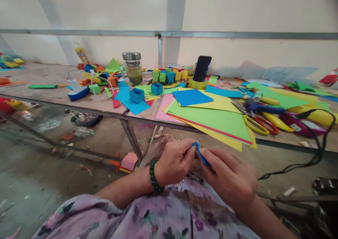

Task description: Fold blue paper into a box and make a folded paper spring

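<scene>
A small folded piece of blue paper [202, 156] is held between my two hands, above my lap and in front of the table edge. My left hand [175, 161] pinches its upper left end between thumb and fingers. At the paper's right side, my right hand [229, 174] grips it with the thumb and fingertips. Parts of the paper are hidden by my fingers. Beyond my hands, a blue sheet [192, 96] lies on a stack of green, yellow and pink paper [211, 117]. Two small blue folded boxes [136, 96] stand to its left.
On the table [105, 104] are a glass jar [134, 71], a propped phone [202, 68], a white cable and colourful folded pieces. Scissors [256, 124], a blue-handled tool [264, 107] and a black cord [314, 158] lie at the right. A bowl [84, 118] sits below.
</scene>
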Motion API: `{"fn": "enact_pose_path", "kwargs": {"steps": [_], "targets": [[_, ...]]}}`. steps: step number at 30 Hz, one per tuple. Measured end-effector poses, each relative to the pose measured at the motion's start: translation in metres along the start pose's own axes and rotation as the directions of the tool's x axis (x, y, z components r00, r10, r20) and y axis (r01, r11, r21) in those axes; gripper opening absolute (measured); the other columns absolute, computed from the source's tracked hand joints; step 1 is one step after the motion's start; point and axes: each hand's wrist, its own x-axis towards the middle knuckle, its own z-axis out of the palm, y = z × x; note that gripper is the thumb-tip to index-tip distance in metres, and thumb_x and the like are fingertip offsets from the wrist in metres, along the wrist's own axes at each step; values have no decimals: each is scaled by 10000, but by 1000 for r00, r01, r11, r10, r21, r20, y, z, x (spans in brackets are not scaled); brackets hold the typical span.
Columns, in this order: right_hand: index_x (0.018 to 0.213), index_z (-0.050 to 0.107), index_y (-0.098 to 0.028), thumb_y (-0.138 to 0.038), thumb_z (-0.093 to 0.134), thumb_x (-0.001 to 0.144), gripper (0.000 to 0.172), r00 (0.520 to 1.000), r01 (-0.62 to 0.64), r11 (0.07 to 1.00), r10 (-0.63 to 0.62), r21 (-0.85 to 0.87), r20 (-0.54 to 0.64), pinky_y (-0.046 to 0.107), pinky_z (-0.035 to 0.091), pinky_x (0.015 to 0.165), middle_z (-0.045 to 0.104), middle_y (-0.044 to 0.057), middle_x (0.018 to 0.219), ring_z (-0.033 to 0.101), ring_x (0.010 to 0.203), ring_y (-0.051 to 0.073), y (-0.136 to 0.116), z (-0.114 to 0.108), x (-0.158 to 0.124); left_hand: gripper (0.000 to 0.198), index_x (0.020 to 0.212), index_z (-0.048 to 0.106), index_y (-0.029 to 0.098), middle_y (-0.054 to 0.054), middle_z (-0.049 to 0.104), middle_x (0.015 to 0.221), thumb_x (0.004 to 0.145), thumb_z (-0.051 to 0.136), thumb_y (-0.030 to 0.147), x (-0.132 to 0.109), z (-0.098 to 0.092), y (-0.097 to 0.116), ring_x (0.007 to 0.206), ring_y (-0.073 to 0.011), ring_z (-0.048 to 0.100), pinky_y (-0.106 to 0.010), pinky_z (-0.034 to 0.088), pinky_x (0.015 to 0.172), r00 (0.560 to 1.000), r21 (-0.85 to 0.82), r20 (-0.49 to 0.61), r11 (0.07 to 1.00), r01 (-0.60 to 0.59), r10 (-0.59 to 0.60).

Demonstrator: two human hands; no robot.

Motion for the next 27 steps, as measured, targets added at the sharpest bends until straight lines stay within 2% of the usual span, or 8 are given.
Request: {"fn": "enact_pose_path", "kwargs": {"steps": [4, 7, 10, 13, 15, 18, 22, 27], "targets": [[1098, 641, -158, -115, 606, 826, 278, 1000, -28, 999, 28, -18, 4, 349, 552, 780, 705, 103, 879, 665, 814, 226, -3, 0, 5, 280, 748, 550, 156, -21, 570, 694, 948, 394, 276, 3, 10, -10, 665, -125, 513, -229, 407, 648, 996, -75, -72, 996, 41, -46], [1132, 650, -159, -202, 619, 845, 292, 992, -121, 971, 109, 205, 70, 333, 551, 760, 682, 113, 959, 654, 866, 224, 4, -4, 8, 259, 838, 586, 153, -37, 624, 765, 954, 393, 281, 3, 15, -14, 728, -137, 575, -233, 441, 687, 990, -150, -129, 988, 35, -54], [1047, 690, -237, -250, 572, 890, 197, 946, -319, 826, 305, 465, 106, 294, 537, 738, 673, 63, 955, 646, 868, 188, 15, -5, 7, 263, 903, 601, 150, -51, 658, 814, 959, 395, 304, 2, 17, -14, 755, -142, 605, -234, 460, 695, 985, -157, -171, 988, -4, -23], [1020, 681, -259, -296, 662, 834, 191, 858, -473, 688, 501, 551, 111, 313, 519, 796, 670, 39, 963, 634, 912, 195, 21, 1, 6, 263, 976, 603, 149, -59, 669, 845, 959, 395, 308, 0, 17, -13, 769, -145, 616, -236, 465, 693, 981, -127, -190, 990, -56, 31], [1120, 644, -256, -359, 669, 824, 314, 831, -532, 604, 507, 594, 228, 331, 521, 820, 677, 51, 1038, 638, 954, 210, 20, 7, 6, 254, 957, 598, 152, -50, 654, 807, 955, 394, 302, -1, 18, -12, 720, -136, 599, -236, 457, 669, 977, -94, -202, 992, -88, 68], [1191, 618, -254, -377, 602, 872, 343, 807, -580, 506, 466, 639, 363, 312, 531, 830, 686, 55, 1099, 649, 979, 202, 13, 14, 8, 262, 834, 577, 161, -28, 606, 711, 945, 400, 319, -2, 19, -12, 634, -121, 549, -231, 434, 615, 971, -53, -215, 992, -115, 101], [1159, 628, -241, -377, 603, 871, 320, 789, -584, 373, 472, 721, 394, 275, 544, 803, 693, 55, 1092, 660, 944, 183, 7, 19, 8, 250, 891, 602, 148, -48, 641, 767, 938, 420, 314, -2, 22, -13, 673, -131, 577, -239, 461, 649, 974, -105, -203, 986, -126, 103], [1118, 632, -251, -369, 624, 858, 285, 758, -570, 225, 516, 790, 400, 248, 554, 735, 712, 37, 990, 671, 863, 164, 8, 21, 4, 312, 1105, 607, 136, -102, 682, 1037, 966, 371, 286, -3, 19, -9, 954, -172, 627, -279, 481, 868, 987, -276, -120, 952, -134, 104]]}}
